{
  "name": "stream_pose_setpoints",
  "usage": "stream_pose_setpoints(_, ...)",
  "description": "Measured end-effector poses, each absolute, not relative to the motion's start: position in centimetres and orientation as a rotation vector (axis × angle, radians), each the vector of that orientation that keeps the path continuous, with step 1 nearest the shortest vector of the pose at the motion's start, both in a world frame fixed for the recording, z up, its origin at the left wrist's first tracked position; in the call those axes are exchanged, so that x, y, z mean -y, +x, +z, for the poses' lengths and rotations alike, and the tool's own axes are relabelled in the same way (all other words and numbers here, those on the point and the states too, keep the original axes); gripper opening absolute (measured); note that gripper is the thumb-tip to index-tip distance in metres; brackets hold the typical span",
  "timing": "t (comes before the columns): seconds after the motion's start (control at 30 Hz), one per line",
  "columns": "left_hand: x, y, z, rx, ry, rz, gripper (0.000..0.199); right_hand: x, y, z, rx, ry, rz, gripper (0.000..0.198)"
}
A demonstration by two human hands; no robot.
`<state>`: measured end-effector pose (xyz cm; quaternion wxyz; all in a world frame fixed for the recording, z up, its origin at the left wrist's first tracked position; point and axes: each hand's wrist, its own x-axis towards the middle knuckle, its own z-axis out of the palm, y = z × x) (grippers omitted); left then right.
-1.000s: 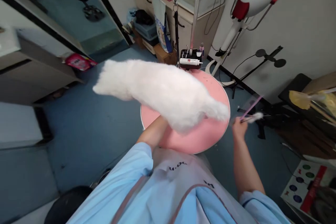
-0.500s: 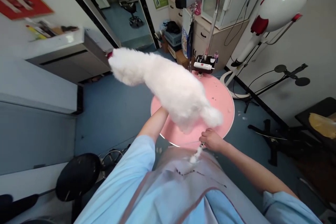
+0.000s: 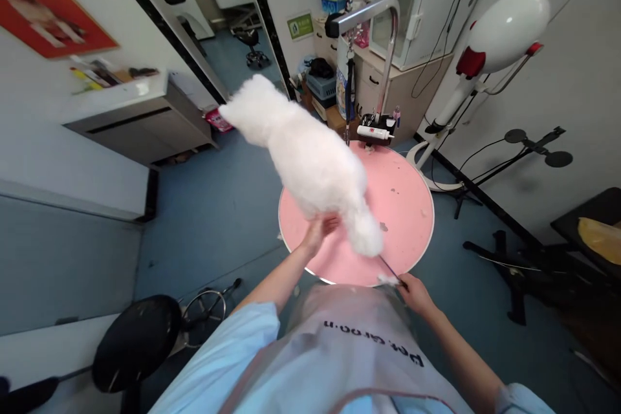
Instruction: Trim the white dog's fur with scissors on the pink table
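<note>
A fluffy white dog (image 3: 315,158) stands on a round pink grooming table (image 3: 407,207), head toward the upper left and tail end toward me. My left hand (image 3: 320,231) touches the fur low on its near side by the hindquarters, fingers stretched out and partly hidden by fur. Close to the table's near edge, my right hand (image 3: 414,290) grips a thin metal grooming tool (image 3: 389,267), which reaches toward the bushy tail (image 3: 365,233). Whether it is a comb edge-on or scissors I cannot tell. A white fur tuft (image 3: 388,280) is beside the tool.
A metal grooming arm (image 3: 391,32) rises at the table's far side, with a black tool holder (image 3: 376,129) and a white tube (image 3: 373,133). The white stand dryer (image 3: 509,19) is to the right. A black stool (image 3: 136,343) stands at lower left.
The dog's rear and tail have swung left and nearer me. My left hand has come out from under the dog. My right hand moved right and down, its tool now pointing toward the tail.
</note>
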<state>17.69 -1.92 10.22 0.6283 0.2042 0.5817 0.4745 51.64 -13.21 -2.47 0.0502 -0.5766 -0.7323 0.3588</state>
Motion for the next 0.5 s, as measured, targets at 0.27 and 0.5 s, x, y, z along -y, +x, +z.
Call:
stream_pose_setpoints(0.27, -1.0, 24.5, 19.9, -0.954, -0.08, 1.073, 0.03, 7.8, 50.0, -3.7, 1.357, -1.768, 1.277, 0.048)
stream_pose_setpoints(0.5, 3.2, 22.1, 24.6, -1.118, -0.082, 1.115, 0.035, 0.5, 42.4, 1.3, 0.959, -1.295, 1.648, 0.043)
